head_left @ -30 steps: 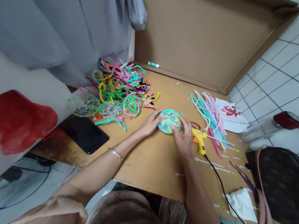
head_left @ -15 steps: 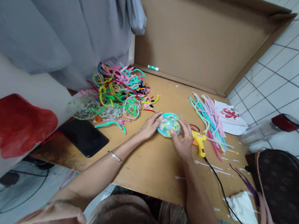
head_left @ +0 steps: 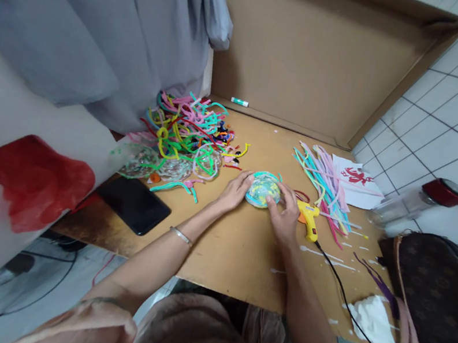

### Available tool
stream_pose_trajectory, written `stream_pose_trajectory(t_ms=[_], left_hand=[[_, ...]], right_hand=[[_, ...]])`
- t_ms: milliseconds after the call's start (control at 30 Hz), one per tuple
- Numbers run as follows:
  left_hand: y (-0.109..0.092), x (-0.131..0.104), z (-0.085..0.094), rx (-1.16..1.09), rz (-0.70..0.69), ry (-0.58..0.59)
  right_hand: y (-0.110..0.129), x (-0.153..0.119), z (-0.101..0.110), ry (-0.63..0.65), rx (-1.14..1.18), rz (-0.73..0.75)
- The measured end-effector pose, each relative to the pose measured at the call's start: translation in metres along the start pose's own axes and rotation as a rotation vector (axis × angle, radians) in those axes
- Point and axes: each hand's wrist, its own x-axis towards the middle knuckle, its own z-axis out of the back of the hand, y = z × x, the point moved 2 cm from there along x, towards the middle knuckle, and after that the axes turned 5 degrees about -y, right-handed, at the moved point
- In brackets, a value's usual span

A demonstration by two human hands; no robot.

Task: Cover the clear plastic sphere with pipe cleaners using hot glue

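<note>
Between my two hands is a small round bowl-like piece [head_left: 261,190], clear in the middle with turquoise, yellow and white pipe cleaner strands around it. My left hand [head_left: 235,190] grips its left edge. My right hand [head_left: 285,211] holds the right edge, thumb laid on the near side. A short turquoise end sticks up at its far right rim. Just right of my right hand lies a yellow hot glue gun [head_left: 309,220] with a black cord. Scissors with a red handle [head_left: 302,196] show partly behind that hand.
Left, a tangled heap of coloured pipe cleaners [head_left: 187,129] lies beside clear round pieces [head_left: 174,168] and a black phone [head_left: 134,204]. Right are straight pipe cleaners [head_left: 324,179], a paper with a red figure [head_left: 357,181], a bottle [head_left: 421,201], a brown bag [head_left: 432,293] and tissue [head_left: 374,320].
The whole view has shifted slightly, so things appear a little further right. Both hands keep hold of the round piece, which seems tilted slightly differently.
</note>
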Motion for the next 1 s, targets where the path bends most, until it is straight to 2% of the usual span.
stream_pose_trajectory(t_ms=[467,533,633,733,833,900,1000], left_hand=[[0.006,0.001,0.004,0.082,-0.027,-0.056],[0.004,0.0,0.005,0.12,-0.074,-0.084],[-0.002,-0.004,0.006,0.175,-0.235,-0.135],[-0.006,-0.007,0.006,0.223,-0.36,-0.11],[-0.006,-0.008,0.004,0.245,-0.369,-0.051],[-0.005,-0.008,0.003,0.255,-0.353,-0.03],[-0.005,-0.009,0.001,0.266,-0.345,-0.016]], right_hand=[[0.005,0.0,0.003,0.009,-0.043,0.005],[0.006,0.0,0.002,0.015,-0.035,0.0],[0.009,0.002,0.005,0.001,-0.057,0.008],[0.006,0.005,0.02,-0.13,-0.149,0.008],[-0.002,0.001,0.049,-0.323,-0.317,-0.045],[-0.008,-0.008,0.067,-0.337,-0.505,-0.06],[-0.021,-0.025,0.08,-0.217,-0.757,-0.11]])
